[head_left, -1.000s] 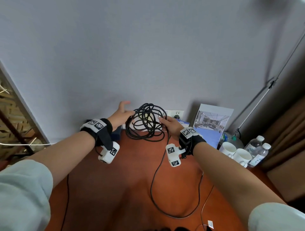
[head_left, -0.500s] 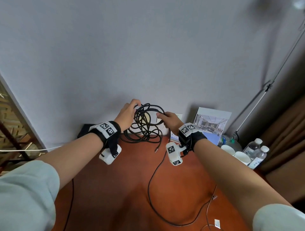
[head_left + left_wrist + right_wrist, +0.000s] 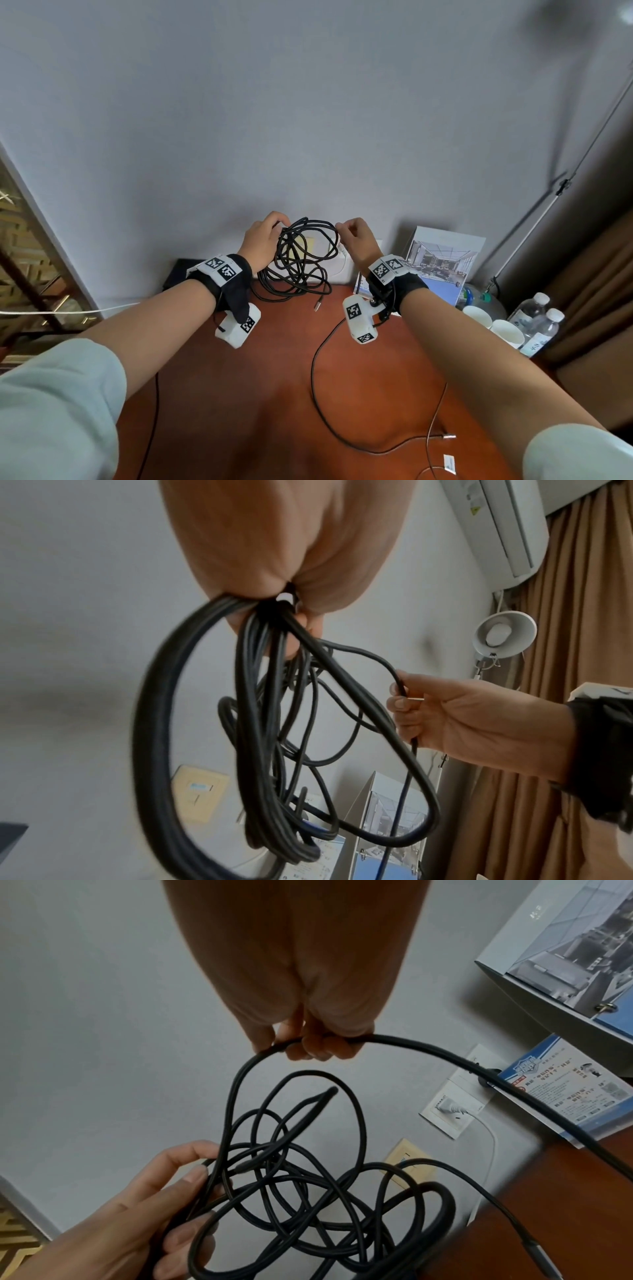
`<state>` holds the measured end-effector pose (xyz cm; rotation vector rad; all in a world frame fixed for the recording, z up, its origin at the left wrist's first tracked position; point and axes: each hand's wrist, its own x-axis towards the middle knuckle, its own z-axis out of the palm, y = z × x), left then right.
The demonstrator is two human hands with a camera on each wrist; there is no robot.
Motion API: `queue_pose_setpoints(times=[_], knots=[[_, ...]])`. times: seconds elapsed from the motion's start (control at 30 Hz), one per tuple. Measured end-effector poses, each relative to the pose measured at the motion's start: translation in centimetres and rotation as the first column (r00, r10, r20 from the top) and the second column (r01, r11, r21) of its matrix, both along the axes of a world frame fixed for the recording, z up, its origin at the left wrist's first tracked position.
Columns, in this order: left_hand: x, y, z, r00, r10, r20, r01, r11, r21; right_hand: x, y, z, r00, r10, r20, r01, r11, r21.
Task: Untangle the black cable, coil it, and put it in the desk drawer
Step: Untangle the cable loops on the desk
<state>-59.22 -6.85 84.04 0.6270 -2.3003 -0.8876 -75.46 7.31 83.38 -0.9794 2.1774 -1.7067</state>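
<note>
The thin black braided cable (image 3: 298, 260) hangs in the air above the far edge of the reddish-brown wooden desk (image 3: 281, 387), gathered into a loose, still crossed bundle of loops between both hands. The left hand (image 3: 262, 245) has its fingers (image 3: 185, 1175) curled round one side of the bundle, several strands bunched together in its grip, so the mass stays collected while the other hand works. The right hand (image 3: 356, 241) pinches a single strand between thumb and fingers (image 3: 399, 704) at the top of the outermost loop, held a little apart from the bundle; judging by this, the strand is being drawn out to free it from the crossings before proper coiling can begin.

From the right hand, one long length of the cable runs down onto the desk and curves across it toward the near edge, ending at a metal plug (image 3: 448, 437). Another short end with a metal plug (image 3: 318, 305) dangles below the bundle, just above the desk.

The desk drawer is not in view, so the cable is far from stowed: untangling looks to be the step in hand, with coiling and storing yet to come. The trailing length could snag on the white cups (image 3: 493, 322) and clear plastic bottles (image 3: 534, 318) at the right when it is pulled in
</note>
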Motion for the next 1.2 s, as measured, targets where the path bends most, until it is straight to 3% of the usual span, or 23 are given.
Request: queue_pose_setpoints(times=[0.23, 0.33, 0.4, 0.5, 0.8, 0.97, 1.03, 1.2], knots=[[0.4, -0.4, -0.1, 0.998, -0.063, 0.027, 0.060, 0.994, 0.097, -0.5, -0.1, 0.4, 0.998, 0.050, -0.043, -0.049, 0.998, 0.037], [0.3, -0.2, 0.1, 0.997, -0.071, -0.030, 0.077, 0.961, 0.267, -0.6, -0.2, 0.6, 0.997, 0.030, -0.069, -0.025, 0.998, 0.064], [0.2, 0.1, 0.5, 0.993, -0.068, -0.101, 0.106, 0.884, 0.455, -0.6, -0.2, 0.7, 0.994, 0.037, -0.100, -0.027, 0.995, 0.097], [0.1, 0.6, 1.2, 0.970, -0.059, -0.238, 0.214, 0.679, 0.702, -0.3, -0.1, 0.5, 0.984, 0.108, -0.144, -0.087, 0.986, 0.143], [1.2, 0.8, 1.7, 0.938, -0.138, -0.318, 0.343, 0.498, 0.796, 0.5, 0.3, 0.6, 0.984, 0.167, -0.054, -0.162, 0.983, 0.090], [1.9, 1.0, 1.9, 0.920, -0.205, -0.336, 0.393, 0.446, 0.804, 0.4, -0.3, -0.3, 0.980, 0.050, -0.193, 0.005, 0.961, 0.277], [2.1, 1.0, 1.9, 0.920, -0.243, -0.306, 0.387, 0.454, 0.803, 0.6, -0.2, -0.1, 0.972, 0.065, -0.226, 0.004, 0.956, 0.293], [2.6, 1.2, 1.8, 0.929, -0.312, -0.198, 0.352, 0.584, 0.731, 2.0, 0.4, 0.8, 0.977, 0.139, -0.160, -0.088, 0.953, 0.291]])
